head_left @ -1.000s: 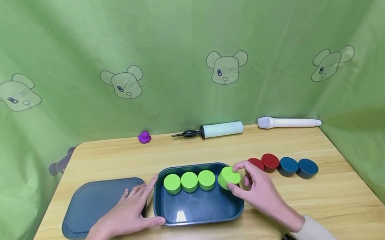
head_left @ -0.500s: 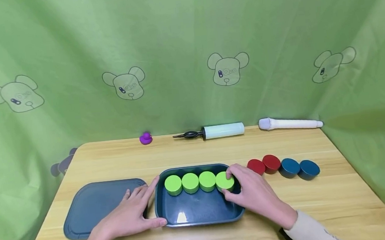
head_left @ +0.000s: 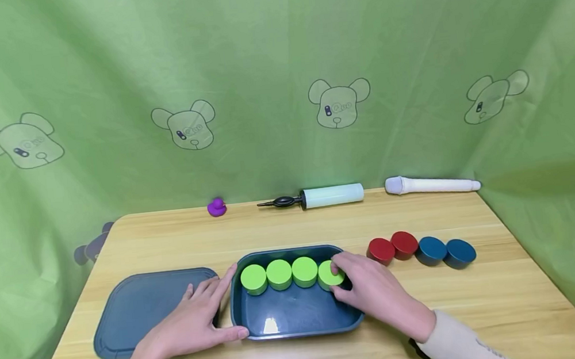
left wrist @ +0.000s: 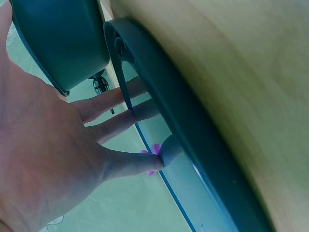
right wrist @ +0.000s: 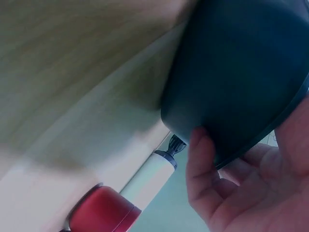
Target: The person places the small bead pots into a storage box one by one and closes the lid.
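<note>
A dark blue rectangular box (head_left: 300, 311) stands at the front middle of the table. Inside, along its back wall, sit several green round blocks (head_left: 279, 275) in a row. My right hand (head_left: 381, 289) reaches over the box's right end and pinches the rightmost green block (head_left: 330, 274) between thumb and index finger. In the right wrist view, a curled finger (right wrist: 202, 154) lies by the box's outer wall. My left hand (head_left: 192, 321) is spread, thumb and index finger touching the box's left end. Its other fingers lie straight over the dark blue lid (head_left: 144, 306).
Two red round blocks (head_left: 380, 250) and two blue round blocks (head_left: 432, 250) stand right of the box. Along the back edge are a purple rubber duck (head_left: 217, 207), a hand pump (head_left: 331, 196) and a white microphone-like stick (head_left: 433, 184). Green curtain (head_left: 276, 59) surrounds the table.
My right hand has lowered the rightmost green block into the box and moved it left against its neighbour. The whole green row has shifted slightly left. My left hand has stayed in place.
</note>
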`<state>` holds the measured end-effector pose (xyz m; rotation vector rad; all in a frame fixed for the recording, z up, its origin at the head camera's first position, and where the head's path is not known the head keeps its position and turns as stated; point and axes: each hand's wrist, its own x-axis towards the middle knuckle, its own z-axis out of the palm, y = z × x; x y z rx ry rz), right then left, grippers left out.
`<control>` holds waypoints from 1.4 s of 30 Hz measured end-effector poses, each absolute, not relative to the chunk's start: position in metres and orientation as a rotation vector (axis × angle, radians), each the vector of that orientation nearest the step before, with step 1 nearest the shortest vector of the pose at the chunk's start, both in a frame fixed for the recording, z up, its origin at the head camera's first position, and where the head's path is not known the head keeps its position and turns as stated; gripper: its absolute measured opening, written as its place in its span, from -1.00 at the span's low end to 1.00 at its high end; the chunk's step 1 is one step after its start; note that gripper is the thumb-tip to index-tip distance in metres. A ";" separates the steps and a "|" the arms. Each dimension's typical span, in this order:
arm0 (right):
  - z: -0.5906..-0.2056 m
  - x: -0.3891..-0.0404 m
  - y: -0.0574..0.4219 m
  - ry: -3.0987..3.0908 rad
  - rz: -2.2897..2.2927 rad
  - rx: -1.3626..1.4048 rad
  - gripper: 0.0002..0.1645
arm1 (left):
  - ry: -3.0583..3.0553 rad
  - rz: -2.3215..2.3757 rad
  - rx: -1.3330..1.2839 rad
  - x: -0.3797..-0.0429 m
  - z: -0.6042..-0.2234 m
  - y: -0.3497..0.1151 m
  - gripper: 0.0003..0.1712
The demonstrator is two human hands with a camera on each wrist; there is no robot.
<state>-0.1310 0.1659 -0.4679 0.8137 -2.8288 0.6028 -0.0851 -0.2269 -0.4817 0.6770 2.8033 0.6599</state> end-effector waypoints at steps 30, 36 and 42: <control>-0.466 -0.118 0.180 -2.675 0.860 0.672 -0.62 | 2.800 0.655 0.669 -0.084 -0.483 -0.231 0.37; -0.466 -0.114 0.194 -2.627 1.132 0.587 -0.61 | 2.804 0.649 0.672 -0.084 -0.482 -0.231 0.36; -0.464 -0.110 0.214 -2.600 1.275 0.489 -0.62 | 2.802 0.661 0.673 -0.084 -0.483 -0.227 0.36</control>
